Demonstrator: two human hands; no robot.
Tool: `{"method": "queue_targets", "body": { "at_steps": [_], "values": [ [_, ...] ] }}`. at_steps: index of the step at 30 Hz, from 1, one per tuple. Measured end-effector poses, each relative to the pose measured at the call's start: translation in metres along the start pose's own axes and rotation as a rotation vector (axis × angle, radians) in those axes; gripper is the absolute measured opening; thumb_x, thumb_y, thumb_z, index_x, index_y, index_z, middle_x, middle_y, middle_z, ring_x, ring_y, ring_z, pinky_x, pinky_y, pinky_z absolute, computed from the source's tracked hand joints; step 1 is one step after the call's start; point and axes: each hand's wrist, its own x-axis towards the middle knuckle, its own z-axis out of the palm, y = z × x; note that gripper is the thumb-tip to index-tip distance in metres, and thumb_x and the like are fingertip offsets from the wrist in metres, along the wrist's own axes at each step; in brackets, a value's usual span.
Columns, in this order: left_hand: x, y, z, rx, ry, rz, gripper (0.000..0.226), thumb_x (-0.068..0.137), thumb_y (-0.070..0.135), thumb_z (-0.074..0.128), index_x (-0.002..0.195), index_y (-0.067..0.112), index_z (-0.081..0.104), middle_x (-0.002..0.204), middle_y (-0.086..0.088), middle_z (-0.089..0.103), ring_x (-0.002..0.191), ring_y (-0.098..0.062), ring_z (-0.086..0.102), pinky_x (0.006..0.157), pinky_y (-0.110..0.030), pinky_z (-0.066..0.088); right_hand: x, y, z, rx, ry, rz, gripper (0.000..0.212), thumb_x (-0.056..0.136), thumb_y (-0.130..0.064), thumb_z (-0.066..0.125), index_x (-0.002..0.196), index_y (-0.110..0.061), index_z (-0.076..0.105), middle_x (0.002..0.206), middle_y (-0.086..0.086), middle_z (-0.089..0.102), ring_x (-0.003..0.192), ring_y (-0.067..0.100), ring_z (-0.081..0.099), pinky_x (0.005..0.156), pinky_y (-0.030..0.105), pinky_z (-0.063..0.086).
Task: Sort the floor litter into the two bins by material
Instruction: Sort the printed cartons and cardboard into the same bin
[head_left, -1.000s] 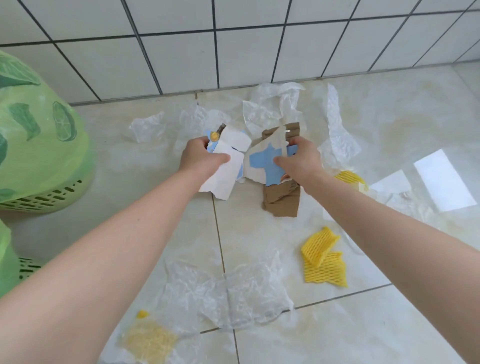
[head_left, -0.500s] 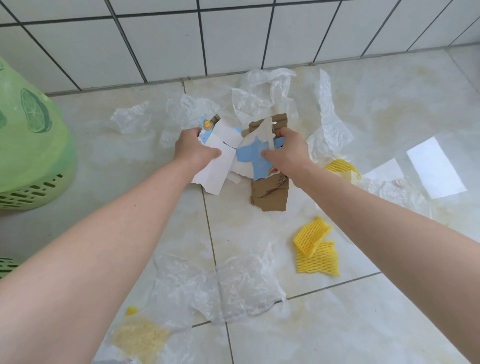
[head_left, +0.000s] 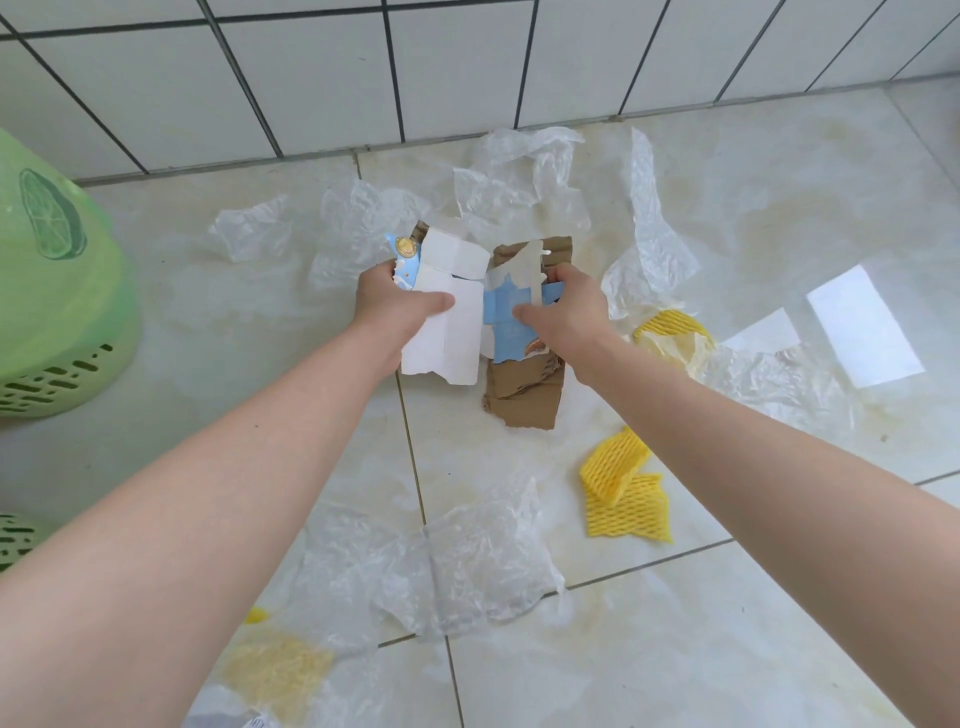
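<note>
My left hand (head_left: 395, 304) grips a torn white carton piece (head_left: 447, 322) with a blue printed edge. Right beside it, my right hand (head_left: 569, 306) holds a blue-and-white card scrap (head_left: 506, 306) together with brown cardboard (head_left: 524, 395) that hangs down from it. The two bundles touch above the tiled floor. A green bin lined with a leaf-print bag (head_left: 57, 280) stands at the left edge, and a second green bin (head_left: 13, 535) peeks in at the lower left.
Clear crumpled plastic sheets (head_left: 467, 566) lie on the floor in front and behind (head_left: 519, 176). Yellow foam nets (head_left: 623, 493) rest to the right, another (head_left: 670, 332) under plastic. A yellowish wad (head_left: 275, 670) lies near my left arm. A white tiled wall closes the back.
Both hands have drawn slightly closer together with their paper pieces. The view has shifted, pushing the green bin further toward the left edge.
</note>
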Motion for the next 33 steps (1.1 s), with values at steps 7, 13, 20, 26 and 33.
{"method": "queue_targets", "body": {
  "at_steps": [7, 13, 20, 26, 33],
  "values": [
    [-0.012, -0.005, -0.017, 0.023, 0.069, -0.007, 0.03, 0.072, 0.0, 0.075, 0.076, 0.024, 0.058, 0.082, 0.006, 0.065, 0.083, -0.022, 0.066, 0.076, -0.036, 0.055, -0.018, 0.001, -0.001, 0.15, -0.034, 0.022, 0.028, 0.079, -0.007, 0.071, 0.1, -0.016, 0.054, 0.085, -0.002, 0.059, 0.068, 0.011, 0.063, 0.041, 0.02, 0.05],
    [-0.039, 0.003, -0.065, 0.036, 0.152, 0.034, 0.026, 0.073, 0.001, 0.074, 0.083, 0.02, 0.059, 0.088, 0.003, 0.066, 0.086, -0.023, 0.067, 0.077, -0.035, 0.055, -0.049, -0.013, -0.002, 0.194, -0.035, -0.022, 0.027, 0.079, -0.008, 0.07, 0.1, -0.012, 0.054, 0.101, 0.012, 0.064, 0.073, 0.016, 0.067, 0.054, 0.033, 0.059],
    [-0.114, -0.006, -0.123, 0.31, 0.167, 0.159, 0.029, 0.073, 0.007, 0.073, 0.097, 0.017, 0.06, 0.094, -0.002, 0.067, 0.088, -0.024, 0.066, 0.078, -0.035, 0.053, -0.124, -0.027, 0.002, 0.134, -0.146, -0.178, 0.028, 0.079, -0.007, 0.069, 0.102, -0.014, 0.056, 0.086, 0.001, 0.06, 0.07, 0.011, 0.063, 0.046, 0.024, 0.052],
    [-0.19, -0.024, -0.165, 0.329, 0.212, 0.194, 0.028, 0.073, 0.007, 0.074, 0.094, 0.019, 0.059, 0.093, 0.0, 0.067, 0.089, -0.023, 0.066, 0.081, -0.037, 0.053, -0.186, -0.032, 0.012, 0.044, -0.201, -0.305, 0.025, 0.08, -0.007, 0.068, 0.089, -0.024, 0.053, 0.078, -0.009, 0.056, 0.062, 0.0, 0.059, 0.044, 0.018, 0.05],
    [-0.279, -0.063, -0.211, 0.205, 0.183, 0.081, 0.031, 0.076, 0.003, 0.074, 0.084, 0.029, 0.059, 0.083, 0.013, 0.066, 0.074, -0.002, 0.063, 0.062, -0.02, 0.049, -0.234, -0.02, 0.024, -0.322, -0.47, -0.398, 0.023, 0.075, -0.011, 0.07, 0.09, -0.021, 0.056, 0.081, -0.001, 0.058, 0.069, 0.019, 0.056, 0.06, 0.035, 0.052]
  ]
}}
